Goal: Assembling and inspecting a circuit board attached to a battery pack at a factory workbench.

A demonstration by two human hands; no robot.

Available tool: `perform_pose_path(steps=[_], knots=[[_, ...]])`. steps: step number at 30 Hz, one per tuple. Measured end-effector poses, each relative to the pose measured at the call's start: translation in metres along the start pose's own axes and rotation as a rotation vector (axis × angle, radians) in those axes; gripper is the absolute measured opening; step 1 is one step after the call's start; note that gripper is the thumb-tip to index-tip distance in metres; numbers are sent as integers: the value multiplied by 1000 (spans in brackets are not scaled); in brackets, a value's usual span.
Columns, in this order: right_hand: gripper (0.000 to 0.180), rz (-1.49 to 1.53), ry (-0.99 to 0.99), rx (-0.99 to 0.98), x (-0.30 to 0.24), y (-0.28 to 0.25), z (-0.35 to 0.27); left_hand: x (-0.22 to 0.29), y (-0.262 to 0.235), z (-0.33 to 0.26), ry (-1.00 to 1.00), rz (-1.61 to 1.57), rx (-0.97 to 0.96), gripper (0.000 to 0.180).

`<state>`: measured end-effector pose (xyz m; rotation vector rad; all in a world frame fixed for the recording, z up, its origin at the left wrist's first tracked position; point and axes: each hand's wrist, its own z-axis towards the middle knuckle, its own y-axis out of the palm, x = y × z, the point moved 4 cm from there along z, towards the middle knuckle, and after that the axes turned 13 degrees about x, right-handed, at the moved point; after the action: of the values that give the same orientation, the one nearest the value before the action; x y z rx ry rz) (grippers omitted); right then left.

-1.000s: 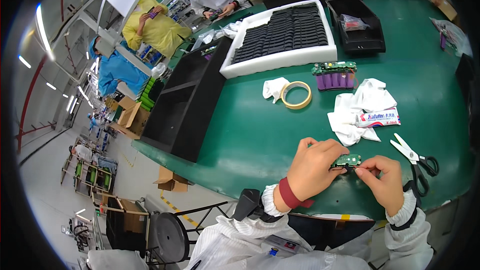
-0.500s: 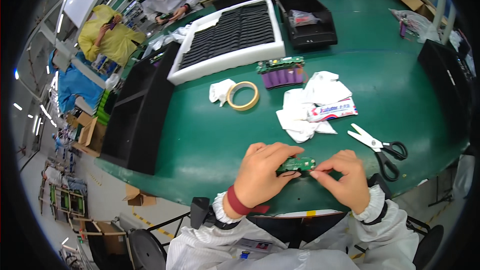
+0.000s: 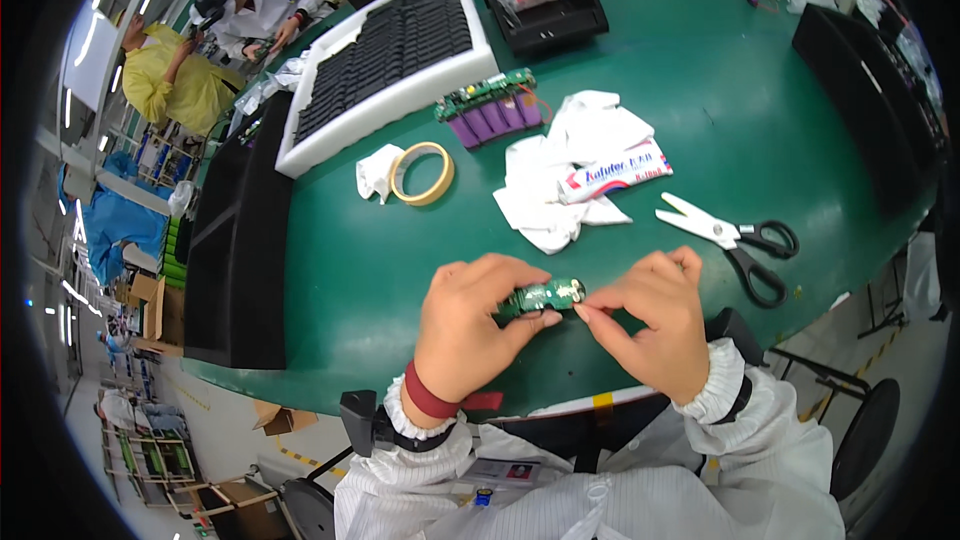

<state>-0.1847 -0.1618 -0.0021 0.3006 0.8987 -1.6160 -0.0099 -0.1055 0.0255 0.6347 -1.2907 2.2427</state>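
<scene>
My left hand (image 3: 468,315) grips a small green circuit board (image 3: 545,296) by its left end, fingers over the far side and thumb along the near edge. At the board's right end my right hand (image 3: 650,322) closes thumb and forefinger in a pinch; whatever lies between those fingertips is too small to make out. To the right of that hand lie white-bladed scissors with black handles (image 3: 735,237), blades apart. Beyond the hands are crumpled white cloths (image 3: 540,205) with a white, red and blue tube (image 3: 615,176) on them.
A purple cell pack topped by a green board (image 3: 497,120) stands behind a tape roll (image 3: 447,177) and a white wad (image 3: 375,175). A white foam tray of black parts (image 3: 375,105), a black bin (image 3: 540,30) and black racks (image 3: 240,270) border the green table. Co-workers sit at far left.
The whole view has shifted, so the table's things appear farther left and higher. Both hands stay at the board, whose face now catches more light.
</scene>
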Motion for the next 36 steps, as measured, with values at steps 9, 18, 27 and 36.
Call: perform_pose_path(steps=[9,18,27,36], knots=[[14,-42,-54,132,-1,10,2,-9,2,12,-162,-75,-58,30],[13,-15,1,167,4,19,8,-22,4,21,-239,-87,-101,30],[12,71,226,1,14,22,9,-28,4,23,-271,-101,-108,34],[10,96,305,-48,19,21,6,-27,3,22,-284,-69,-159,32]])
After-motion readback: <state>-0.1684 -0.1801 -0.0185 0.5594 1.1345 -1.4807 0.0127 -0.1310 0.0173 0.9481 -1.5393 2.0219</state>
